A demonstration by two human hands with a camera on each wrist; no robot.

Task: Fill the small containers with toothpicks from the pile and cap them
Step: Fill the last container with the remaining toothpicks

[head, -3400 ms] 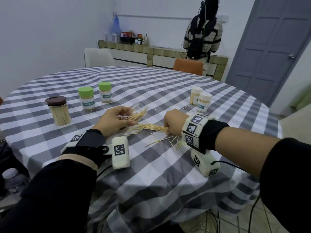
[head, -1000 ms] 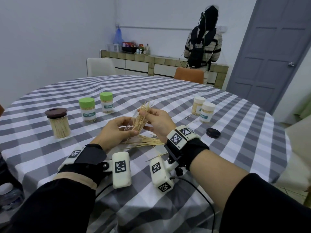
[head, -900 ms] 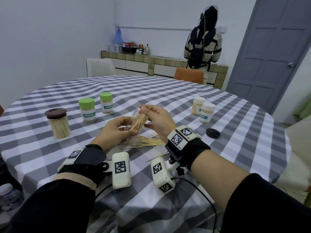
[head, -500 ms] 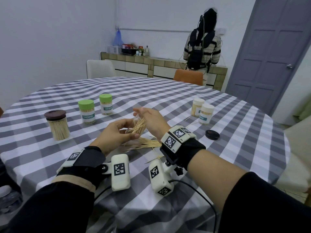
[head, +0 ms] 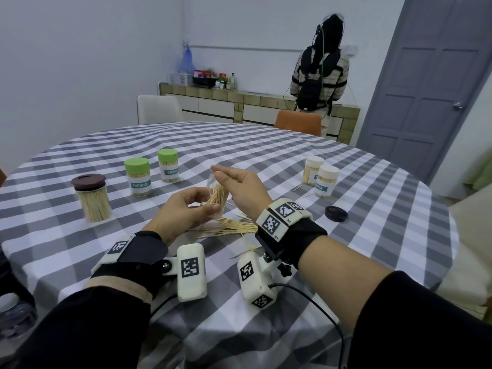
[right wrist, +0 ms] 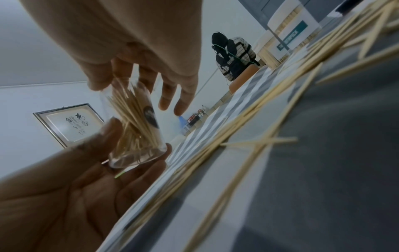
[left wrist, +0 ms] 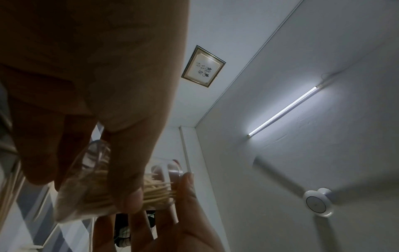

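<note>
My left hand grips a small clear container just above the table, tilted, with a bundle of toothpicks standing in it. The same container shows in the right wrist view, mouth up, toothpicks fanned inside. My right hand hovers at the container's mouth with fingers relaxed and holds nothing. In the left wrist view my thumb lies across the container. The toothpick pile lies on the checked cloth under both hands. A dark lid lies to the right.
Two green-capped containers and a brown-lidded jar stand at the left. Two white-capped containers stand at the right. Stray toothpicks lie near my right wrist. A person stands at the far counter.
My right hand lifted a bundle of toothpicks from the pile, pushed it down into the container and let go. The left hand has turned the container more upright.
</note>
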